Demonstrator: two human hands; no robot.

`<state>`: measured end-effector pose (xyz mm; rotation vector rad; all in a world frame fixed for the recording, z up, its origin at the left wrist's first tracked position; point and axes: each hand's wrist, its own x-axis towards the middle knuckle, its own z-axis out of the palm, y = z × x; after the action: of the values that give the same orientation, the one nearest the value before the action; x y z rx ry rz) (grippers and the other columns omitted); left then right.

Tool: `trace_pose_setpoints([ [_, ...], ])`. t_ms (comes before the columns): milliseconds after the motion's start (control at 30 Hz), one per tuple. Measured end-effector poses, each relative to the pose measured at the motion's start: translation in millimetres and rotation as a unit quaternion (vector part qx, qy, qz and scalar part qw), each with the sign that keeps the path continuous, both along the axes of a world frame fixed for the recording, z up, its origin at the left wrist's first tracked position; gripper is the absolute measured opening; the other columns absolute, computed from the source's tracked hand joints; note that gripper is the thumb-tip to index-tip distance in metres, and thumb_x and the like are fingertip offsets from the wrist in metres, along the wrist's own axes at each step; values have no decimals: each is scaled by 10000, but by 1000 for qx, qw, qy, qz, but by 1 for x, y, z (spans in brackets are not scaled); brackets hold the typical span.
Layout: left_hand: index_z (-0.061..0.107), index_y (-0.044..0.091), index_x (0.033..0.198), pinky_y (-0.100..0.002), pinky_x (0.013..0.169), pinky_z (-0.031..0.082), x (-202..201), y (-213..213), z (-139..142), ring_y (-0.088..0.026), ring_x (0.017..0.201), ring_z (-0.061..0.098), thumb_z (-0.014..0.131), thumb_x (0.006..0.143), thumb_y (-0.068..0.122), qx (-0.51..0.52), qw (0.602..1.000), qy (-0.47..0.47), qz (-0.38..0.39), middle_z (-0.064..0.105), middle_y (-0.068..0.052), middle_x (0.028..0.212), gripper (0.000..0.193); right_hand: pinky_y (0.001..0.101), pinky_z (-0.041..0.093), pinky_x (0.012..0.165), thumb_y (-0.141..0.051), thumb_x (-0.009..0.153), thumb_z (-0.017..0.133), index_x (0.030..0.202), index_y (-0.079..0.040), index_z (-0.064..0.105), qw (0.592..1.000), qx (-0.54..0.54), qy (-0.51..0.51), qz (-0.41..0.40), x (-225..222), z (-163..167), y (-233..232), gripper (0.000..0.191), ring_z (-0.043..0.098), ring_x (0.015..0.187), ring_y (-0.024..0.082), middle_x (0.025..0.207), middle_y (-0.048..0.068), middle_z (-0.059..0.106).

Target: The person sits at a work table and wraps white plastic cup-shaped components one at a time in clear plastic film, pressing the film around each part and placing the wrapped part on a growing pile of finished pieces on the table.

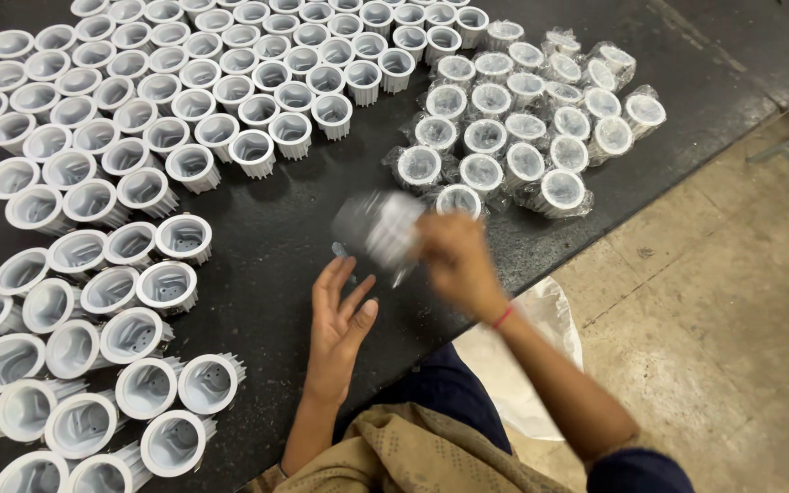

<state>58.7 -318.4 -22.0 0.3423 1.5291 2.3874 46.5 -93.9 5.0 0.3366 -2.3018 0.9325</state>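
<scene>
Right now my right hand (454, 260) holds a white ribbed housing (385, 228) in a clear plastic bag, lifted above the black table (276, 237); the hand and the housing are blurred, so I cannot tell how my fingers sit on it, only that they are closed around it. My left hand (340, 319) lies open just below, at about seven o'clock from the housing, palm up, fingers spread, holding nothing.

From the housing, the bagged pieces (522, 128) stand in a cluster at one o'clock, each one shiny under its wrap. The bare housings (184, 100) fill the table from nine to twelve o'clock in close rows, open mouths up. A white sack (541, 347) hangs off the table edge at five o'clock, beside my right forearm.

I judge this to be the bagging step, with the piece wrapped or nearly so. Setting it down would call for a steady carry toward one o'clock and a gentle placing at the near edge of the cluster, upright, without knocking its neighbours. My free left hand is nearest the bare ones at nine o'clock.
</scene>
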Motion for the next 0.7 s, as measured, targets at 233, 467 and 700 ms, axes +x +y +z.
trace_pose_setpoints([
  [233, 418, 19, 1482, -331, 992, 534, 14, -2, -24, -234, 1245, 599, 663, 961, 93, -76, 995, 31, 50, 541, -181, 1432, 581, 440, 483, 777, 33, 768, 677, 1019, -95, 735, 888, 250, 202, -329, -103, 28, 165, 288, 660, 867, 308, 898, 90, 687],
  [467, 461, 4, 1437, -288, 950, 543, 15, 6, -43, -188, 1166, 644, 646, 969, 61, -104, 992, 34, 56, 598, -151, 1371, 507, 411, 536, 978, -20, 1021, 729, 1302, -79, 687, 978, 16, 6, -210, -127, -1, 237, 290, 675, 1178, 280, 1280, 116, 704],
  [700, 465, -10, 1424, -278, 994, 526, 9, 24, -52, -176, 1181, 628, 627, 993, -6, -114, 991, 28, 67, 575, -142, 1388, 461, 314, 575, 987, -50, 1187, 686, 1244, 46, 662, 958, -280, -48, -45, 2, 3, 282, 113, 663, 1122, 223, 1240, 139, 702],
])
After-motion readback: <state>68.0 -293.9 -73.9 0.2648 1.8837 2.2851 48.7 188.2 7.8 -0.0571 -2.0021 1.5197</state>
